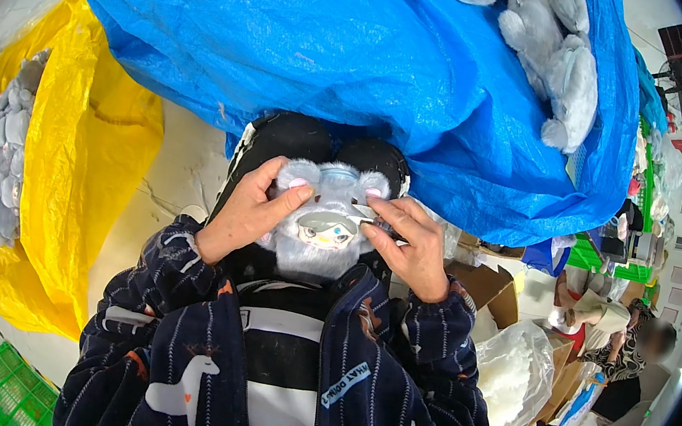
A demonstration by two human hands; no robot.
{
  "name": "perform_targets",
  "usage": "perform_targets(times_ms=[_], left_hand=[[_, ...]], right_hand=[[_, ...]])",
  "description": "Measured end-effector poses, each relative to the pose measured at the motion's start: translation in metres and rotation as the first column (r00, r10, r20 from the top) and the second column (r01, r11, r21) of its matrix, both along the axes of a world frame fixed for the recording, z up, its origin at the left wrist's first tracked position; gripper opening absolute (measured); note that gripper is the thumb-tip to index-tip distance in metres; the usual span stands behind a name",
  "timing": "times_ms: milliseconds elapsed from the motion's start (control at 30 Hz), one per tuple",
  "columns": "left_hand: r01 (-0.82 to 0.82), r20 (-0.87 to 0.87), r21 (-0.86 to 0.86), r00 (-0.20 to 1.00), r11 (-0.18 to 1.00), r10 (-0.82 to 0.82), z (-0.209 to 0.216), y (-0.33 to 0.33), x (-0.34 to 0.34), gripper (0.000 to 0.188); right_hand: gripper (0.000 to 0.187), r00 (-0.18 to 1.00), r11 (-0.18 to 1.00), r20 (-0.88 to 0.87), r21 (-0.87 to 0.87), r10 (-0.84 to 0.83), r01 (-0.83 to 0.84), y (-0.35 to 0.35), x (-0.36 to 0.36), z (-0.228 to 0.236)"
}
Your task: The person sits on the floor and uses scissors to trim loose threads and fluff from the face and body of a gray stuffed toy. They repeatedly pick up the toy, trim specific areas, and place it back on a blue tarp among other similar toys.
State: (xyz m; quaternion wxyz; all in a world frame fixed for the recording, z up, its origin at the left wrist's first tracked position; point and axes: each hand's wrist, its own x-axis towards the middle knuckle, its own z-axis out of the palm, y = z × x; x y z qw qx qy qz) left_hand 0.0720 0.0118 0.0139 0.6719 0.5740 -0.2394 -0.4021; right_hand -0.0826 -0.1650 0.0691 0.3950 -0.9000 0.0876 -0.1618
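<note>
A fluffy grey plush toy (316,260) with round ears and a printed doll-like face rests on my lap. My left hand (246,209) grips its left side, with the thumb pressed on the fur just below the ear. On the other side, my right hand (414,246) has its fingers closed around a small tool (363,213) with a thin, pale, blade-like tip. The tip lies against the toy beside the printed face. Most of the tool is hidden by my fingers, so its exact kind is unclear.
A big blue plastic sheet (295,47) spreads ahead, with grey plush toys (553,60) along its far and right edges. To the left, a yellow sack (73,173) holds several grey plush pieces (6,150). A clear bag of white stuffing (511,371) and cardboard boxes (488,288) stand at right.
</note>
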Motion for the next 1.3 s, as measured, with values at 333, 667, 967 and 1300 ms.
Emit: perform_targets(times_ms=[333,667,967,1300], left_hand=[[0.014,0.006,-0.004,1.0,1.0,-0.014,-0.001,0.001,0.001,0.024],[0.021,-0.006,-0.004,1.0,1.0,-0.021,0.001,0.0,0.0,0.023],[0.017,0.049,-0.007,0.999,1.0,-0.016,-0.001,-0.001,-0.002,0.025],[-0.015,0.11,-0.021,0.994,1.0,0.017,-0.005,-0.002,-0.004,0.021]], right_hand=[[0.031,1.0,0.977,-0.029,-0.214,-0.007,0.001,0.0,0.004,0.005],[0.031,1.0,0.988,0.025,-0.153,0.015,-0.011,-0.001,0.006,-0.002],[0.028,0.997,0.961,0.027,-0.27,0.075,-0.065,0.003,0.015,0.009],[0.029,0.994,0.908,-0.019,-0.406,0.108,-0.106,0.006,0.02,0.015]])
